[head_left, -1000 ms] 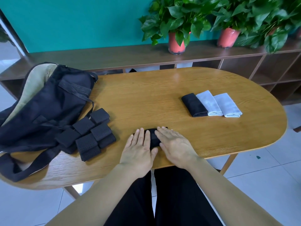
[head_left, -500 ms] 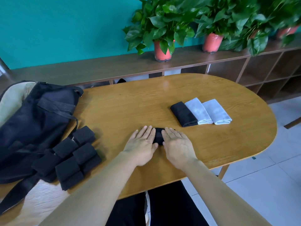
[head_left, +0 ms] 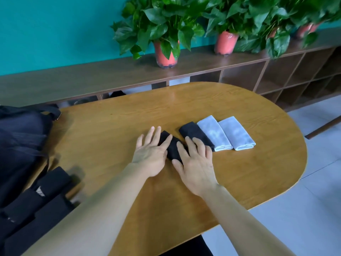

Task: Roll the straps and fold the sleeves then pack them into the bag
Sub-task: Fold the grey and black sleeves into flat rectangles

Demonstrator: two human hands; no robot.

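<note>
A folded black sleeve [head_left: 172, 147] lies on the wooden table [head_left: 184, 108] between my two hands. My left hand [head_left: 150, 154] presses its left side with straight fingers. My right hand [head_left: 195, 163] lies flat on its right side. Just to the right sits another folded black sleeve [head_left: 193, 133], then two folded light grey sleeves [head_left: 214, 133] [head_left: 236, 133] in a row. Several rolled black straps [head_left: 53, 182] lie at the lower left. The black bag [head_left: 20, 137] lies at the table's left end.
A low brown shelf unit [head_left: 239, 71] runs behind the table. Potted green plants in red pots [head_left: 165, 54] [head_left: 225, 42] stand on it. Pale floor tiles [head_left: 304, 200] show to the right of the table's rounded end.
Both hands have slid the black sleeve forward and to the right, up close to the row of folded sleeves. The view has turned to the right, so the bag sits further left.
</note>
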